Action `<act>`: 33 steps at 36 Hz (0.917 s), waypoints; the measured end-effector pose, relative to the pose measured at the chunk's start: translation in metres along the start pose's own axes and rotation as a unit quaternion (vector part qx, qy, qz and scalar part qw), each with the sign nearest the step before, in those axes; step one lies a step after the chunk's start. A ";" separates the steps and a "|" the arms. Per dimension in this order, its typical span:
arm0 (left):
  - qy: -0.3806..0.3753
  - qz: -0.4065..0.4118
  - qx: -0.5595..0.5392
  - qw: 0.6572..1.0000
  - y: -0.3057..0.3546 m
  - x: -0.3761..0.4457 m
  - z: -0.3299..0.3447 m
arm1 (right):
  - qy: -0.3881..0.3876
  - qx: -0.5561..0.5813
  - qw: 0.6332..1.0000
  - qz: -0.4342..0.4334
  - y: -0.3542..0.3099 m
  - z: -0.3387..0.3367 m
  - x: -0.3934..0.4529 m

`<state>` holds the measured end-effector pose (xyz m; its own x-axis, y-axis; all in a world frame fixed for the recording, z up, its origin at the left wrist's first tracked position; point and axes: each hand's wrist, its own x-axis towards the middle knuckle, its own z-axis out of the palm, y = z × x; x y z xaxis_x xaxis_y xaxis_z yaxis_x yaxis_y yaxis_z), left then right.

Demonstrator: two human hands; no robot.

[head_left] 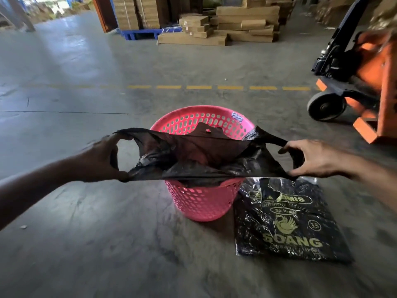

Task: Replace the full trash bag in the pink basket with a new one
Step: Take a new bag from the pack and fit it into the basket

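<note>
A pink perforated basket point(202, 201) stands on the concrete floor in front of me. A thin black trash bag point(193, 153) is stretched wide above its mouth, its body hanging down inside the basket. My left hand point(103, 160) pinches the bag's left handle and edge. My right hand point(315, 158) grips the right handle loop. Both hands pull outward, so the bag's opening is taut. A flat black pack of bags point(287, 222) with gold print lies on the floor, right of the basket.
An orange pallet jack point(361, 82) with a black wheel stands at the right. Stacked cardboard boxes point(232, 26) and a blue pallet point(139, 34) sit at the back. A dashed yellow line point(214, 87) crosses the floor beyond the basket.
</note>
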<state>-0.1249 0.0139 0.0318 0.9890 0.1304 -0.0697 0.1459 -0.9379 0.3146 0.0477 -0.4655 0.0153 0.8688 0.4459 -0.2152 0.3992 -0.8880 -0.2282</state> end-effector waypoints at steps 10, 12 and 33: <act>0.051 0.026 -0.018 0.998 -0.026 -0.012 0.063 | 0.061 -0.013 0.997 -0.053 0.015 0.055 0.012; 0.064 0.018 -0.023 0.998 -0.028 -0.001 0.066 | 0.080 -0.015 0.995 -0.062 0.015 0.060 0.021; -0.094 -0.194 -0.548 0.809 -0.044 0.102 0.029 | 0.129 0.520 0.831 0.152 -0.008 0.033 0.120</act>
<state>-0.0316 0.0587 -0.0163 0.8578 0.1987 -0.4740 0.4796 0.0220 0.8772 0.1389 -0.4013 -0.0395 0.9707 0.0595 -0.2329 -0.2026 -0.3190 -0.9259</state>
